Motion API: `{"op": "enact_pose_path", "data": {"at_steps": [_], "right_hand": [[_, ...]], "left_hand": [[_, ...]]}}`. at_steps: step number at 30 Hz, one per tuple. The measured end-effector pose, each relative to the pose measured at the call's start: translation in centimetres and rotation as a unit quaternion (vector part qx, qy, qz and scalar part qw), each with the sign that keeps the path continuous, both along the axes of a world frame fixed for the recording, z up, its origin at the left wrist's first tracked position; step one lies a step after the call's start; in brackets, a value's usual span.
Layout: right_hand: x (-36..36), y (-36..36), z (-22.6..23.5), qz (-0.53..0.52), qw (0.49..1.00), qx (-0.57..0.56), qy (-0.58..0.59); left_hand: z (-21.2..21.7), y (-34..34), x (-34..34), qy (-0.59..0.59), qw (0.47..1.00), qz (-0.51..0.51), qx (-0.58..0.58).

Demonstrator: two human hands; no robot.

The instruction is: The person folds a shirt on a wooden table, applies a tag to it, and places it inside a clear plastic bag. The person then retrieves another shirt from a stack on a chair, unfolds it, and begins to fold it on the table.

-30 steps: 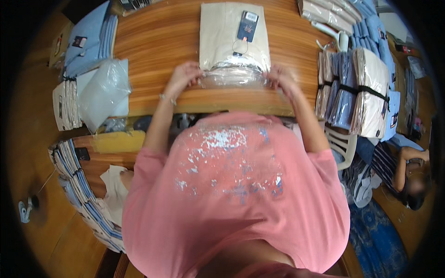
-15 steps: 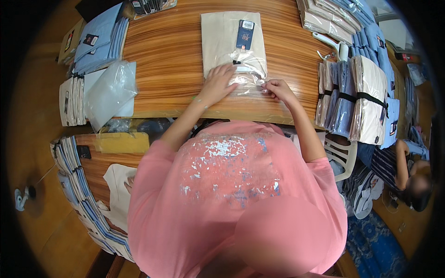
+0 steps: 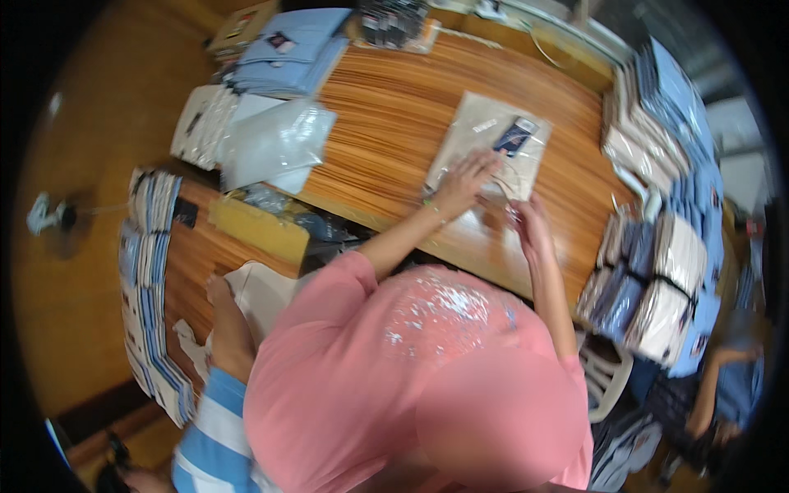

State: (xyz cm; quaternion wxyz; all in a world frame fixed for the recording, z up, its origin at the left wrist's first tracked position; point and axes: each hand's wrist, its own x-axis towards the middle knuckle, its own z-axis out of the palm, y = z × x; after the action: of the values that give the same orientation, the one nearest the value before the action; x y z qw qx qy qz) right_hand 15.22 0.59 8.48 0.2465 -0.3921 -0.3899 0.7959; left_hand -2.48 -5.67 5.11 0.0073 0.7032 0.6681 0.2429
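Note:
A folded beige garment in a clear plastic bag [image 3: 477, 131] lies on the wooden table, a dark blue tag [image 3: 516, 136] with a white label showing on its upper part. My left hand [image 3: 467, 182] rests flat across the near left part of the bag, fingers stretched out. At the bag's near right corner, my right hand [image 3: 532, 228] pinches the plastic edge with thumb and fingers. The flap there is blurred, so its exact fold cannot be made out.
Clear plastic bags [image 3: 275, 144] lie at the table's left, beside folded blue shirts [image 3: 292, 45]. Strapped bundles of bagged garments [image 3: 670, 279] line the right edge, near a white-handled tool [image 3: 649, 197]. Other people sit at lower left and far right.
The view has turned, so the table appears tilted. My right hand has moved up against the garment with the bag's near edge; my left hand stays spread on the bag.

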Motion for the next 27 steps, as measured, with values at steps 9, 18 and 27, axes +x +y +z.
{"op": "enact_pose_path", "data": {"at_steps": [9, 18, 27], "right_hand": [[0.0, 0.3, -0.6, -0.048, 0.995, -0.049, -0.073], [3.8, 3.8, -3.6, 0.000, 0.658, 0.624, -0.421], [-0.1, 2.0, -5.6, 0.231, 0.510, 0.761, -0.329]], "left_hand": [[0.4, 4.6, 2.7, -0.860, 0.450, 0.192, 0.146], [-2.6, -6.0, 4.7, -0.869, 0.346, 0.016, -0.354], [-4.5, -2.8, 1.4, -0.039, 0.991, -0.095, -0.087]]}}
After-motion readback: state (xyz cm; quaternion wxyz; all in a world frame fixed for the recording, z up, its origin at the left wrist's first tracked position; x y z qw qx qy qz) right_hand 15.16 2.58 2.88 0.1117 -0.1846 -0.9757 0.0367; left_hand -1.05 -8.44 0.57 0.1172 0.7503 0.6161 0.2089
